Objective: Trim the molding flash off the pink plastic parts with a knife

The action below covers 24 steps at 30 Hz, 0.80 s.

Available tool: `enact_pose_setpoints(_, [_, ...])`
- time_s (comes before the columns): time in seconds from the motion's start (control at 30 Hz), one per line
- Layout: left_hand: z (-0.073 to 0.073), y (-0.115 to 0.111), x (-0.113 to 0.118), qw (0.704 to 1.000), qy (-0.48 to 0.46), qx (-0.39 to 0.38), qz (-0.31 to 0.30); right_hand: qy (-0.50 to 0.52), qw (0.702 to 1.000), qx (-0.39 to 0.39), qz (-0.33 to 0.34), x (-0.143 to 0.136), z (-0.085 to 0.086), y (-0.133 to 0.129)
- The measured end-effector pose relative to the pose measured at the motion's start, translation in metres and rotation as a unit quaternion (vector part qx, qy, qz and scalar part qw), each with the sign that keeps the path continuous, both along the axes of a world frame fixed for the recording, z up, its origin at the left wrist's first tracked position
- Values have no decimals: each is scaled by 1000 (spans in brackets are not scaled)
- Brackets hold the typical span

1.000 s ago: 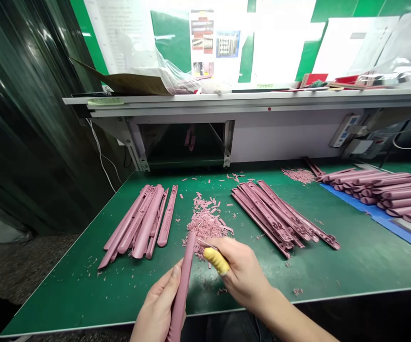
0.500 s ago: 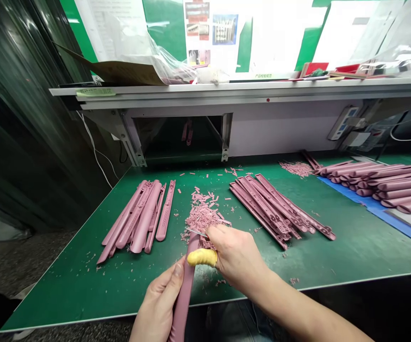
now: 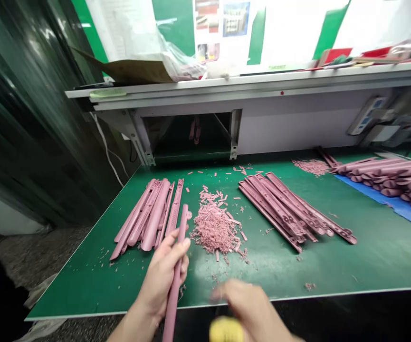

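Observation:
My left hand (image 3: 160,270) is closed round a long, narrow pink plastic strip (image 3: 183,222), which slants up from the table's front edge. A small tab sticks out near the strip's upper end. My right hand (image 3: 251,301), apart from the strip, is smeared by motion over the front edge. A yellow finger cover (image 3: 226,329) is on one of its fingers. Whether it holds anything is hidden in the blur. Beyond my hands lies a heap of pink plastic trimmings (image 3: 214,228). Left of it is a bundle of pink strips (image 3: 155,221).
More pink strips (image 3: 280,209) lie fanned out right of the heap. Farther right, stacked pink pieces (image 3: 390,178) rest on a blue sheet (image 3: 405,209). A smaller scrap pile (image 3: 312,166) sits at the back. A metal shelf (image 3: 208,90) spans above the green table (image 3: 84,285).
My right hand, earlier at the strip with a thin metal blade, has drawn back toward me, away from the strip. My left hand has raised the strip and shifted it leftward. The view has turned slightly.

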<state>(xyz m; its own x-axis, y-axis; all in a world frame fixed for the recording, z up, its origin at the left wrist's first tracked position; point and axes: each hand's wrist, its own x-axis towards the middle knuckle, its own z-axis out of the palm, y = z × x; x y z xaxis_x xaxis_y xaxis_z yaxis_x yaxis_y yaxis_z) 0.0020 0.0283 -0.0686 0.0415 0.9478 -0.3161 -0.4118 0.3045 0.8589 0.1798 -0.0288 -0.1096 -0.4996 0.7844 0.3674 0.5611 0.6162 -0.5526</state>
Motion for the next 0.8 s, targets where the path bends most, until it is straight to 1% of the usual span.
enact_pose_setpoints(0.07, [-12, -14, 5, 999, 23, -21, -18, 53, 996, -12, -65, 7, 10, 33])
enact_pose_setpoints(0.13, [-20, -27, 11, 997, 58, -41, -38, 41, 993, -3, -110, 10, 19, 59])
enact_pose_setpoints(0.17, [-22, -33, 15, 995, 74, -47, -43, 15, 992, 8, -126, 10, 21, 68])
enact_pose_setpoints(0.23, [-23, -42, 20, 994, 82, -58, -43, -42, 988, 31, -147, 8, 25, 77])
enact_pose_setpoints(0.3, [-23, -46, 23, 997, 41, -67, -20, -82, 984, 52, -151, 6, 26, 78])
enact_pose_setpoints(0.43, [-27, -44, 22, 995, -69, -69, 28, -114, 981, 77, -139, 7, 30, 74])
enact_pose_setpoints(0.53, [-28, -45, 21, 991, -101, -84, 27, -117, 978, 83, -149, 8, 34, 70])
enact_pose_setpoints(0.6, [-26, -45, 20, 990, -108, -83, 33, -119, 980, 86, -137, 5, 35, 62])
enact_pose_setpoints(0.7, [-17, -35, 21, 994, -94, -44, 34, -134, 985, 87, -71, -10, 27, 35])
enact_pose_setpoints(0.8, [-9, -7, 18, 995, -79, -4, 59, -155, 984, 85, 25, -31, 8, -11])
